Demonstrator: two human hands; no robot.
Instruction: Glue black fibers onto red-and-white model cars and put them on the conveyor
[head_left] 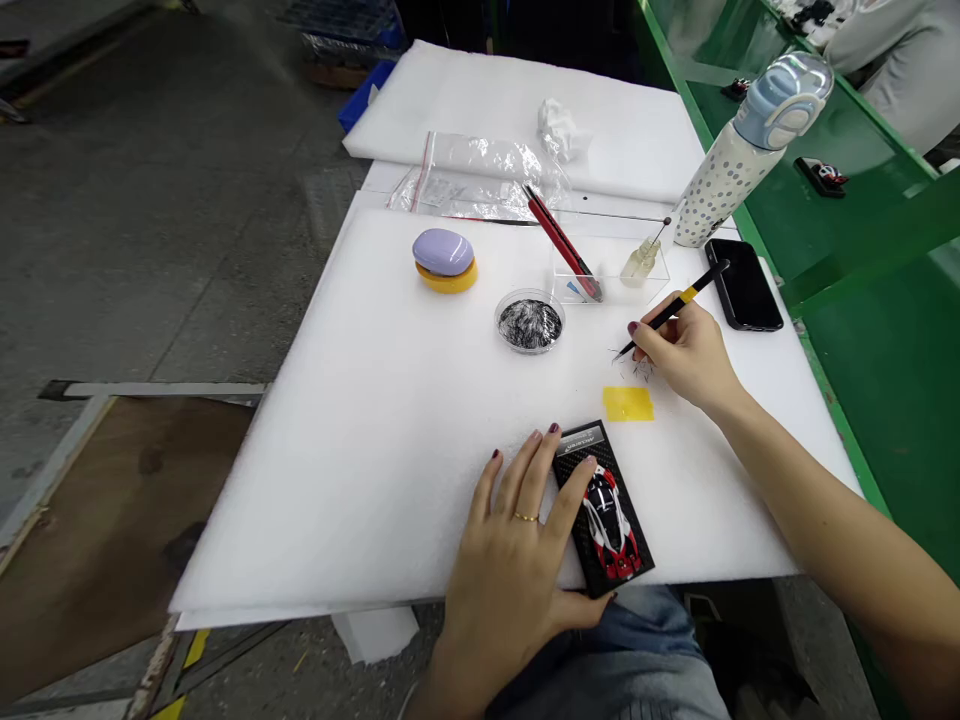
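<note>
My left hand point(517, 530) lies spread over a small red, white and black model car point(611, 520) on a black base plate point(587, 580). Its index finger reaches the car's front end and its thumb the plate's near edge, steadying it between them. In my right hand point(690, 350) is a pair of black tweezers point(671, 312) with a yellow band, held like a pen. Their tips point down at a few short black fibres point(643, 370) scattered on the white foam sheet. A yellow sticky piece point(628, 403) lies just below. Left of the tips, a round clear dish point(530, 321) contains more dark fibres.
A clear tray point(611, 290) bears a red-black cutter point(559, 240) and a small glass bottle point(641, 262). Around it are a purple-yellow case point(445, 260), plastic bags point(487, 175), a crumpled tissue point(561, 128), a dotted water bottle point(724, 185) and a phone point(744, 285).
</note>
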